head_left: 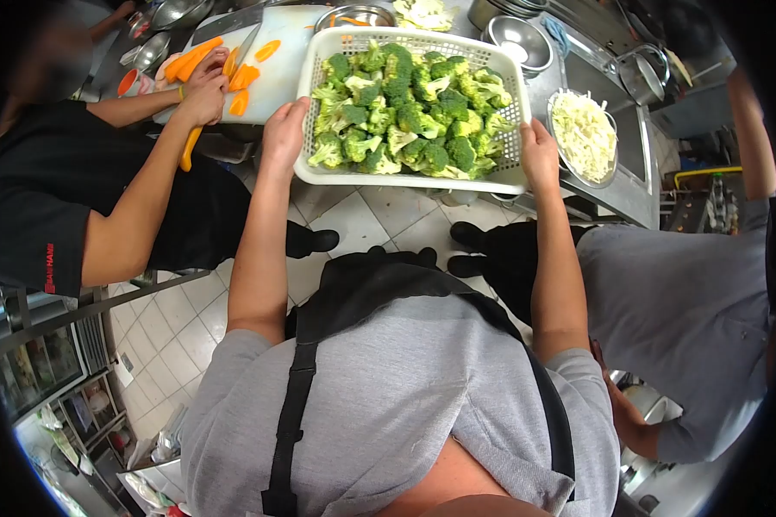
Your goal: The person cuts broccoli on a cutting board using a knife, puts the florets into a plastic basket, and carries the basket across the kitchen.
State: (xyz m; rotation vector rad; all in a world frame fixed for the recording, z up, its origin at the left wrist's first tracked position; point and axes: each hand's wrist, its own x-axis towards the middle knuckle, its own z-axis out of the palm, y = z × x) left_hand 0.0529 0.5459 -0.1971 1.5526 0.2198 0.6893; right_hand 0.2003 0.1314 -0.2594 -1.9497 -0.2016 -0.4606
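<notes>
A white perforated plastic basket [319, 175] full of cut broccoli florets [414, 116] is held out in front of me, level, at the counter's edge. My left hand [283, 138] grips its left end, the thumb up at the rim and the fingers hidden under or behind the wall. At the right end my right hand [539, 155] holds the rim the same way. Close beyond my right hand is a metal bowl of shredded pale cabbage [583, 133].
On my left a co-worker in black cuts carrots [244, 77] on a white cutting board [286, 43]. Another person in grey [672, 302] stands at my right. Metal bowls [519, 43] and a sink [634, 142] lie at the back right. Tiled floor [345, 222] shows below.
</notes>
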